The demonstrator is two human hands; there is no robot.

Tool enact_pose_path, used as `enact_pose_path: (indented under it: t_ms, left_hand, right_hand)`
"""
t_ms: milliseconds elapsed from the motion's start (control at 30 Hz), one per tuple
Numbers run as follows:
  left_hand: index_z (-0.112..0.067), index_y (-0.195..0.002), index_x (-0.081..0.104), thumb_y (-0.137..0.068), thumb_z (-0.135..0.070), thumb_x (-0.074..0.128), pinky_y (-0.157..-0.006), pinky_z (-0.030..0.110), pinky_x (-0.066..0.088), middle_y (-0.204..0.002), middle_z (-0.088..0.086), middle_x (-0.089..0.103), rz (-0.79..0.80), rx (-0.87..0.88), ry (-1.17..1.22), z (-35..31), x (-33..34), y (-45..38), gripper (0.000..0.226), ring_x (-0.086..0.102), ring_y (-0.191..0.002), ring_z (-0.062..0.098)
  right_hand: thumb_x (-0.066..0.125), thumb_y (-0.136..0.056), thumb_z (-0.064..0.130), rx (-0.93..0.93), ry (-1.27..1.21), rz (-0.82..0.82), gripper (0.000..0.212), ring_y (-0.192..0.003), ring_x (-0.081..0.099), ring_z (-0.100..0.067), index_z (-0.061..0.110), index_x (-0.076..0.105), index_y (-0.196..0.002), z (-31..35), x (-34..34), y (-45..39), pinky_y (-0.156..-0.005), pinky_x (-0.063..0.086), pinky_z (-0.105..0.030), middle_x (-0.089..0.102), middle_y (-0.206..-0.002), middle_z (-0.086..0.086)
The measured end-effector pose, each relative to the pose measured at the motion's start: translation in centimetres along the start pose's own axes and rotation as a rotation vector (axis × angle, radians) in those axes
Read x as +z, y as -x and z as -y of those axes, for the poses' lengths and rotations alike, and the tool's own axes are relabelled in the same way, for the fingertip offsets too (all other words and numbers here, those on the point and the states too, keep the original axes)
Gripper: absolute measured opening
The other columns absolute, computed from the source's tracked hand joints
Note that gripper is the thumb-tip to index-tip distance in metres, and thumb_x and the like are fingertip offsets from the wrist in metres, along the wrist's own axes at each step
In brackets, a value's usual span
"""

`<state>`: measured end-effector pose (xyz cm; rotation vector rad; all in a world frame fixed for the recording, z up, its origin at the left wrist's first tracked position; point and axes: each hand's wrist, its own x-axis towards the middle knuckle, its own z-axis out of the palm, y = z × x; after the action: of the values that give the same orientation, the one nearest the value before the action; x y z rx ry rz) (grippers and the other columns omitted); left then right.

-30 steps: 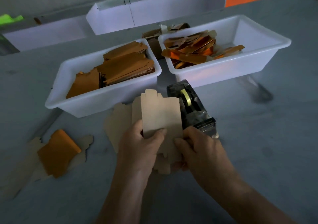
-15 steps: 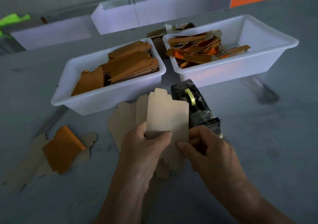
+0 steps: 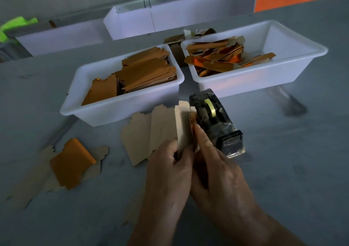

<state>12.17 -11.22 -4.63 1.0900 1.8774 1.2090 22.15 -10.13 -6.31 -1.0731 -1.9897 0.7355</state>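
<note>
A tan cardboard box blank (image 3: 184,126) stands nearly on edge between my hands, above the grey table. My left hand (image 3: 170,172) grips its near end from the left, thumb on the facing side. My right hand (image 3: 217,174) holds it from the right, with the forefinger stretched up along its right edge. More tan flat blanks (image 3: 143,136) lie on the table just behind and left of it. A black tape dispenser (image 3: 215,122) with a yellowish roll sits right beside the held blank.
A white tub (image 3: 120,109) of stacked orange-brown blanks stands behind left. A second white tub (image 3: 264,75) at back right holds loosely piled folded orange pieces. An orange-faced blank (image 3: 72,163) lies on tan sheets at left. White troughs (image 3: 170,18) line the far edge.
The blank has turned from facing me flat to nearly edge-on, and both hands have closed together around its near end. My right forefinger now lies along its right edge.
</note>
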Motion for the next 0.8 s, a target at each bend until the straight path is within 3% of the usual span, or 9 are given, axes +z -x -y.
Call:
enact_pose_path:
  t_ms: [33,100,233,333,400,467,567,700,800]
  left_hand:
    - [-0.017,-0.075,0.067,-0.087,-0.039,0.055,-0.062,0.041,0.055,-0.071,0.007,0.067,0.052,-0.013,0.021,-0.1,-0.2,0.2,0.028,0.066,-0.068,0.024]
    - [-0.016,-0.077,0.067,-0.085,-0.048,0.048,-0.064,0.036,0.054,-0.076,0.008,0.067,0.162,0.004,0.033,-0.3,-0.7,0.5,0.037,0.066,-0.071,0.021]
    - [-0.013,-0.077,0.066,-0.089,-0.04,0.052,-0.056,0.033,0.05,-0.067,0.012,0.063,0.196,0.037,0.047,-0.2,-1.5,0.6,0.032,0.061,-0.063,0.03]
    - [-0.011,-0.078,0.067,-0.09,-0.04,0.059,-0.062,0.036,0.043,-0.066,0.007,0.058,0.34,0.003,0.123,-0.1,-2.1,0.7,0.031,0.053,-0.064,0.022]
    - [-0.017,-0.084,0.071,-0.089,-0.039,0.06,-0.064,0.029,0.041,-0.07,0.004,0.059,0.466,-0.008,0.152,-0.2,-2.5,0.8,0.026,0.054,-0.069,0.016]
    - [-0.024,-0.09,0.073,-0.09,-0.037,0.06,-0.059,0.02,0.042,-0.072,-0.002,0.063,0.532,-0.016,0.151,-0.3,-2.7,0.9,0.018,0.057,-0.068,0.011]
    - [-0.028,-0.1,0.069,-0.081,-0.031,0.065,-0.064,0.015,0.049,-0.086,-0.005,0.074,0.511,-0.075,0.194,-0.3,-2.5,1.1,0.02,0.069,-0.079,0.006]
    - [-0.031,-0.084,0.072,-0.076,-0.037,0.065,-0.056,0.009,0.045,-0.074,-0.01,0.072,0.325,-0.042,0.168,-0.2,-1.9,1.4,0.013,0.066,-0.069,-0.001]
    - [-0.038,-0.086,0.075,-0.082,-0.026,0.066,-0.065,0.015,0.05,-0.081,-0.01,0.075,0.232,-0.025,0.184,0.1,-1.4,1.4,0.015,0.07,-0.078,0.002]
  right_hand:
    - [0.055,-0.081,0.022,0.008,-0.052,0.026,0.071,-0.082,0.059,0.001,0.014,0.029,-0.147,-0.1,-0.2,0.0,-0.071,0.039,0.001,0.066,-0.096,0.006]
    - [0.052,-0.081,0.022,0.051,-0.137,0.058,0.069,-0.079,0.057,0.009,0.018,0.03,-0.146,-0.2,-0.7,-0.1,-0.069,0.036,0.005,0.065,-0.092,0.011]
    - [0.055,-0.084,0.027,0.229,-0.311,0.086,0.052,-0.062,0.066,-0.004,0.035,0.045,-0.135,-0.4,-1.4,-0.4,-0.063,0.054,-0.019,0.068,-0.072,0.008]
    - [0.055,-0.071,0.059,0.313,-0.215,-0.085,0.035,-0.065,0.062,0.003,0.039,0.059,-0.099,-0.6,-2.3,-0.7,-0.056,0.046,-0.008,0.065,-0.075,0.016]
    - [0.052,-0.06,0.068,0.374,-0.281,-0.061,0.042,-0.073,0.062,0.003,0.036,0.063,-0.084,-0.7,-2.9,-0.8,-0.064,0.049,-0.009,0.066,-0.075,0.013]
    - [0.062,-0.059,0.057,0.5,-0.578,0.049,0.039,-0.076,0.068,-0.009,0.027,0.069,-0.084,-1.0,-3.1,-0.9,-0.076,0.056,-0.027,0.071,-0.079,0.003]
    - [0.068,-0.062,0.031,0.592,-0.843,0.102,0.031,-0.079,0.07,-0.022,0.016,0.071,-0.089,-1.5,-3.1,-0.9,-0.076,0.056,-0.036,0.073,-0.084,-0.007]
    - [0.066,-0.057,0.029,0.622,-0.88,0.099,0.037,-0.079,0.071,-0.017,0.017,0.069,-0.092,-2.1,-3.1,-1.0,-0.071,0.056,-0.029,0.074,-0.085,-0.001]
    - [0.066,-0.055,0.031,0.625,-0.879,0.072,0.038,-0.078,0.071,-0.015,0.02,0.068,-0.091,-2.2,-2.9,-1.0,-0.066,0.057,-0.026,0.074,-0.085,0.001]
